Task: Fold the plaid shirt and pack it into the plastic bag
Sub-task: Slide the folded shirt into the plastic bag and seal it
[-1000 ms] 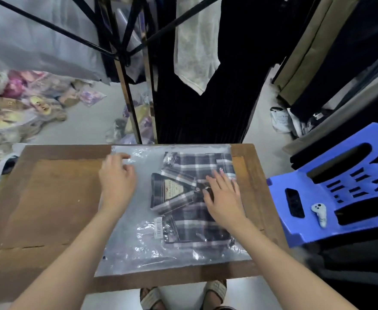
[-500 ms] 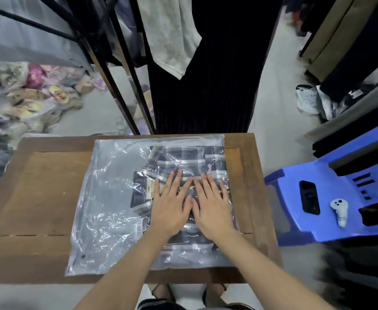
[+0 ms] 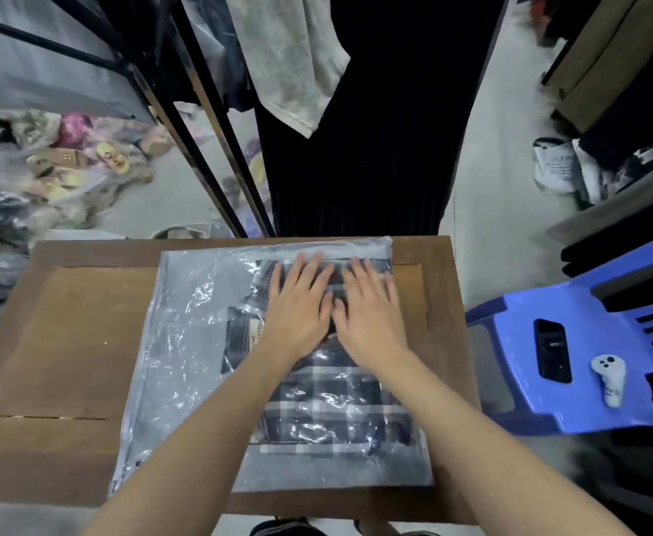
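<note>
The plaid shirt (image 3: 332, 404), folded into a dark rectangle crossed by pale stripes, lies inside the clear plastic bag (image 3: 185, 342) on the wooden table (image 3: 65, 342), filling the bag's right half with its long axis running from the near edge toward the far edge. A small tan label (image 3: 257, 334) shows at the shirt's left side just beside the left wrist; its letters are too small and blurred to read. Both hands lie flat on the bag over the shirt's far end, the left hand (image 3: 297, 303) and right hand (image 3: 371, 311) side by side and nearly touching, fingers spread and pointing away, gripping nothing. They and the forearms hide the middle of the shirt, and glare on the wrinkled plastic blurs its left edge. To the right stands a blue plastic chair (image 3: 587, 404) carrying a dark phone (image 3: 553, 350) and a pale controller (image 3: 609, 381). Beyond the table hang dark garments (image 3: 375, 148) and a pale cloth (image 3: 290, 59).
</note>
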